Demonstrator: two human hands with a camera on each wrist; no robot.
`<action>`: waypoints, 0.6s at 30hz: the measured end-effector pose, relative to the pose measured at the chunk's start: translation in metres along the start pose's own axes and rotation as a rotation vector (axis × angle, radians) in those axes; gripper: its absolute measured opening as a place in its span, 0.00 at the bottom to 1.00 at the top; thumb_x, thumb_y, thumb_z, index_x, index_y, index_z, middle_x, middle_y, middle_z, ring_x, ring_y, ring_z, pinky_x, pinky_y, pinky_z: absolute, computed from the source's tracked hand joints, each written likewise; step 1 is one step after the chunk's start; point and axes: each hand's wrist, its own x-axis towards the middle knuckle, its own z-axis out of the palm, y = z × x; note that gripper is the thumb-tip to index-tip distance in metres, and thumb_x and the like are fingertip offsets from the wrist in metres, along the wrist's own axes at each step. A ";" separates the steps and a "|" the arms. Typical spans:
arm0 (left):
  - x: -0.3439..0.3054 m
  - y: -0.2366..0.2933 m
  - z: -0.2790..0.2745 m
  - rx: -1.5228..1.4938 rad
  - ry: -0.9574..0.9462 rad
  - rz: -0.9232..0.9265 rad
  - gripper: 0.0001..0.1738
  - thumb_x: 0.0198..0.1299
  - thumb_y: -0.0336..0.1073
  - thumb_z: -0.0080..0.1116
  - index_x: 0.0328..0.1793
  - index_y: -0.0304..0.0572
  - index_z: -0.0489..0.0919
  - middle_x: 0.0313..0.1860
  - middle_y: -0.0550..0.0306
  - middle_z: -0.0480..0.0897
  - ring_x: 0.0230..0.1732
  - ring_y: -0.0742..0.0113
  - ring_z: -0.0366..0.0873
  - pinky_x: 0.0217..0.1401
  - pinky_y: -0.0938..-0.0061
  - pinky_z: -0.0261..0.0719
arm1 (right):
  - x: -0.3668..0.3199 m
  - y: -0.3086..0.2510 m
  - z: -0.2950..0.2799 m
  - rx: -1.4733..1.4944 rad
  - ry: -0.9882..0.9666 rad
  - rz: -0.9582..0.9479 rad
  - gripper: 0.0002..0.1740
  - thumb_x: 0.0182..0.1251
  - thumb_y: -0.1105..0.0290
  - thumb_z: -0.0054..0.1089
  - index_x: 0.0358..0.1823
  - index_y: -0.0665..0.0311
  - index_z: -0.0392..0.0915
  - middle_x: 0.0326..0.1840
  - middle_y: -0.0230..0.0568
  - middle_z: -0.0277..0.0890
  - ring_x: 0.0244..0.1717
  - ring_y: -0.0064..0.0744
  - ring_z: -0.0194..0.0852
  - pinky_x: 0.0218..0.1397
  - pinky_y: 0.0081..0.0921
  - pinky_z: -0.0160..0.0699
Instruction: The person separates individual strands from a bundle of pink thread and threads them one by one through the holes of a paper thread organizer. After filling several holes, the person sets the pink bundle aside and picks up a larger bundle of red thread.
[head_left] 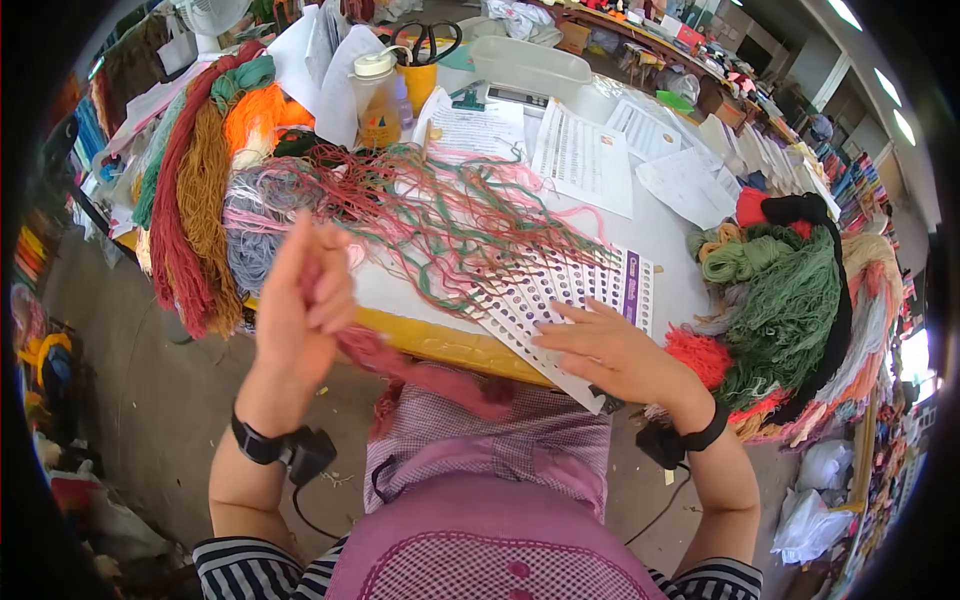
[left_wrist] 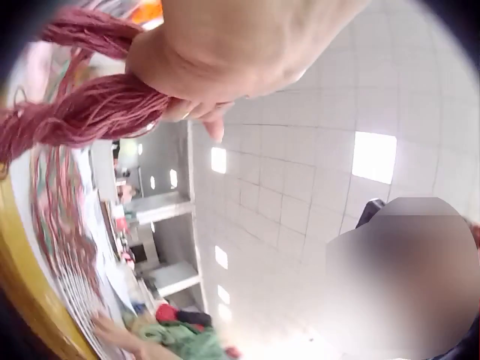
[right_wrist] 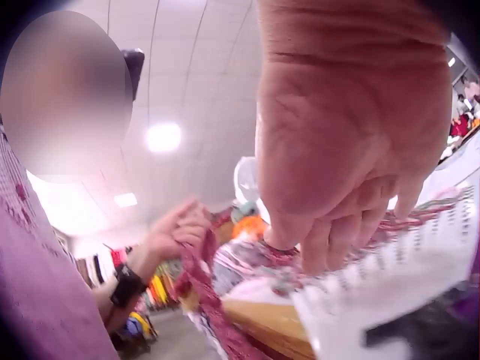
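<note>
My left hand (head_left: 300, 310) is raised in front of the table's near edge and grips a dusky red skein of yarn (head_left: 425, 375). The skein trails from the hand down to the right, over the lap; in the left wrist view its strands (left_wrist: 90, 112) come out from under the palm. My right hand (head_left: 625, 350) is spread with fingers extended, low over white punched cards (head_left: 530, 315) fanned at the table edge. It holds nothing. Long red, green and pink threads (head_left: 450, 215) run from the cards' holes across the table to the left.
Bundles of red, brown and grey yarn (head_left: 190, 200) hang at the left edge. Green yarn (head_left: 790, 290) and coral yarn (head_left: 698, 355) lie at the right. Behind the threads are printed sheets (head_left: 583, 155), a lidded jar (head_left: 376, 100), a yellow cup (head_left: 418, 88) with scissors (head_left: 428, 45), and a clear tub (head_left: 530, 65).
</note>
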 end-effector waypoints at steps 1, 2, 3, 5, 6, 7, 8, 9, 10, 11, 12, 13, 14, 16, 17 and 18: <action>0.001 0.009 -0.012 0.104 -0.063 0.066 0.26 0.74 0.54 0.38 0.39 0.41 0.77 0.14 0.72 0.60 0.11 0.82 0.48 0.13 0.82 0.44 | -0.006 0.010 0.003 -0.125 -0.112 0.132 0.22 0.77 0.56 0.40 0.66 0.53 0.70 0.70 0.40 0.66 0.77 0.48 0.50 0.76 0.53 0.44; 0.002 0.015 -0.021 0.211 -0.128 0.129 0.28 0.74 0.55 0.36 0.38 0.39 0.78 0.12 0.72 0.58 0.10 0.82 0.46 0.12 0.82 0.43 | -0.008 0.016 0.011 -0.121 -0.111 0.129 0.22 0.77 0.56 0.40 0.66 0.53 0.70 0.70 0.40 0.66 0.77 0.48 0.50 0.76 0.53 0.44; 0.001 0.022 -0.021 0.217 -0.127 0.128 0.28 0.74 0.55 0.36 0.38 0.39 0.78 0.12 0.72 0.58 0.10 0.82 0.46 0.12 0.82 0.43 | -0.010 0.020 0.018 -0.113 -0.097 0.174 0.23 0.77 0.56 0.38 0.68 0.52 0.68 0.73 0.38 0.61 0.78 0.48 0.45 0.76 0.56 0.39; -0.004 0.038 -0.017 0.499 0.082 0.230 0.31 0.74 0.54 0.34 0.41 0.36 0.81 0.11 0.71 0.58 0.09 0.82 0.46 0.12 0.82 0.44 | -0.009 0.025 0.028 -0.100 -0.084 0.217 0.24 0.77 0.56 0.37 0.70 0.52 0.65 0.77 0.36 0.56 0.79 0.47 0.41 0.76 0.60 0.34; -0.005 0.044 -0.017 0.508 0.086 0.230 0.31 0.74 0.54 0.34 0.41 0.36 0.81 0.11 0.71 0.58 0.09 0.82 0.46 0.12 0.82 0.44 | -0.003 0.024 0.034 -0.146 -0.025 0.258 0.25 0.77 0.55 0.37 0.71 0.52 0.64 0.77 0.36 0.55 0.79 0.49 0.41 0.75 0.61 0.35; -0.006 0.050 -0.017 0.500 0.130 0.286 0.30 0.74 0.53 0.35 0.45 0.33 0.81 0.11 0.71 0.58 0.09 0.82 0.47 0.12 0.83 0.44 | 0.003 0.022 0.039 -0.193 0.035 0.297 0.26 0.77 0.54 0.38 0.72 0.52 0.62 0.77 0.37 0.54 0.79 0.50 0.42 0.74 0.61 0.36; -0.006 0.057 -0.018 0.490 0.171 0.345 0.30 0.74 0.51 0.35 0.49 0.31 0.80 0.11 0.71 0.58 0.09 0.82 0.47 0.12 0.83 0.44 | 0.009 0.020 0.044 -0.189 0.042 0.291 0.26 0.77 0.54 0.38 0.72 0.52 0.62 0.77 0.37 0.54 0.79 0.50 0.42 0.74 0.61 0.36; -0.008 0.066 -0.018 0.474 0.215 0.381 0.27 0.74 0.46 0.34 0.57 0.29 0.77 0.11 0.71 0.59 0.09 0.82 0.47 0.13 0.84 0.45 | 0.016 0.018 0.048 -0.237 0.085 0.332 0.26 0.76 0.54 0.39 0.72 0.52 0.61 0.77 0.38 0.55 0.78 0.52 0.43 0.73 0.62 0.37; -0.011 0.074 -0.014 0.481 0.213 0.385 0.27 0.74 0.46 0.34 0.57 0.29 0.77 0.11 0.71 0.59 0.09 0.82 0.47 0.13 0.84 0.45 | 0.019 0.016 0.050 -0.284 0.126 0.375 0.27 0.76 0.53 0.40 0.72 0.53 0.61 0.76 0.39 0.55 0.77 0.53 0.44 0.72 0.63 0.38; -0.015 0.085 -0.009 0.423 0.173 0.490 0.27 0.73 0.44 0.34 0.60 0.28 0.74 0.11 0.71 0.59 0.09 0.81 0.47 0.13 0.84 0.46 | 0.023 0.014 0.051 -0.315 0.118 0.385 0.28 0.75 0.53 0.42 0.72 0.54 0.61 0.76 0.41 0.56 0.76 0.55 0.46 0.71 0.63 0.41; -0.021 0.098 -0.009 0.375 0.142 0.599 0.26 0.73 0.42 0.34 0.64 0.26 0.71 0.12 0.70 0.59 0.09 0.81 0.47 0.13 0.84 0.46 | 0.024 0.012 0.050 -0.300 0.122 0.359 0.28 0.75 0.53 0.42 0.72 0.54 0.61 0.76 0.41 0.56 0.76 0.55 0.46 0.71 0.63 0.41; -0.027 0.113 -0.018 0.343 -0.030 0.600 0.26 0.72 0.38 0.34 0.68 0.25 0.66 0.18 0.66 0.67 0.11 0.81 0.50 0.14 0.84 0.49 | 0.024 0.012 0.049 -0.295 0.112 0.383 0.28 0.74 0.53 0.43 0.71 0.54 0.62 0.76 0.41 0.56 0.76 0.55 0.47 0.71 0.61 0.42; -0.034 0.124 -0.022 0.379 0.008 0.622 0.26 0.72 0.38 0.34 0.68 0.25 0.66 0.18 0.66 0.67 0.11 0.81 0.50 0.14 0.84 0.49 | 0.025 0.011 0.047 -0.291 0.099 0.401 0.28 0.73 0.53 0.44 0.71 0.55 0.62 0.76 0.41 0.56 0.75 0.54 0.47 0.70 0.60 0.43; -0.038 0.135 -0.020 0.287 0.124 0.700 0.27 0.71 0.38 0.34 0.68 0.23 0.65 0.29 0.60 0.74 0.15 0.81 0.53 0.18 0.84 0.52 | 0.022 0.008 0.043 -0.279 0.090 0.355 0.28 0.72 0.53 0.46 0.71 0.55 0.63 0.75 0.40 0.57 0.75 0.53 0.48 0.70 0.58 0.44; -0.039 0.146 -0.043 0.247 -0.092 0.668 0.26 0.71 0.35 0.36 0.68 0.23 0.64 0.40 0.54 0.78 0.21 0.78 0.60 0.22 0.84 0.57 | 0.019 0.007 0.040 -0.288 0.090 0.366 0.29 0.72 0.53 0.48 0.70 0.54 0.64 0.75 0.40 0.58 0.75 0.52 0.48 0.70 0.56 0.44; -0.040 0.146 -0.041 0.255 -0.087 0.673 0.26 0.71 0.35 0.36 0.68 0.23 0.64 0.40 0.54 0.78 0.21 0.78 0.60 0.22 0.84 0.57 | 0.018 0.007 0.038 -0.284 0.091 0.355 0.29 0.72 0.53 0.48 0.70 0.54 0.64 0.75 0.40 0.58 0.75 0.52 0.48 0.70 0.56 0.44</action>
